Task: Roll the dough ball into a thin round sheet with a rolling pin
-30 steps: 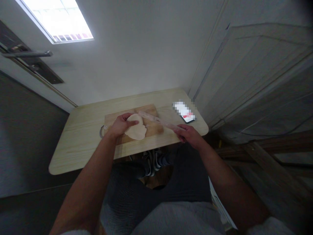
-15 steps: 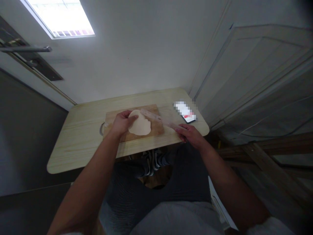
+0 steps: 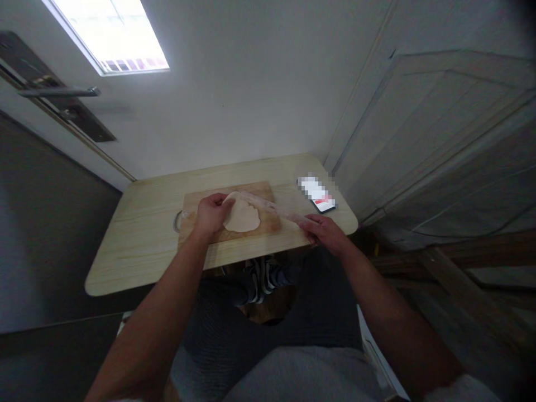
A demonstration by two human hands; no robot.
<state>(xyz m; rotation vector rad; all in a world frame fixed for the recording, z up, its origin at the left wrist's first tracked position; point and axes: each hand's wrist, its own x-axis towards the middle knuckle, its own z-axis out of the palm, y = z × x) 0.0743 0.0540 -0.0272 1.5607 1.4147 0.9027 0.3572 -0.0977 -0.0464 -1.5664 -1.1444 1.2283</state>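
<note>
A flat, pale sheet of dough [image 3: 243, 216] lies on a wooden cutting board [image 3: 268, 192], its right edge uneven. My left hand [image 3: 213, 212] pinches the dough's upper left edge between thumb and fingers. In my right hand [image 3: 324, 230] is the near end of a thin rolling pin [image 3: 288, 215], the fingers closed round it. The pin slants up to the left across the board, and its far end reaches the top edge of the dough.
The board rests on a light wooden table [image 3: 134, 240] with rounded corners. A phone [image 3: 322, 201] with a lit screen lies at the table's right. A metal ring handle [image 3: 177, 221] shows at the board's left. Behind stands a white door with a lever handle [image 3: 62, 92].
The rolling pin, blurred before, now shows more sharply at the dough's top edge. Both hands keep their grips. The whole view has shifted slightly.
</note>
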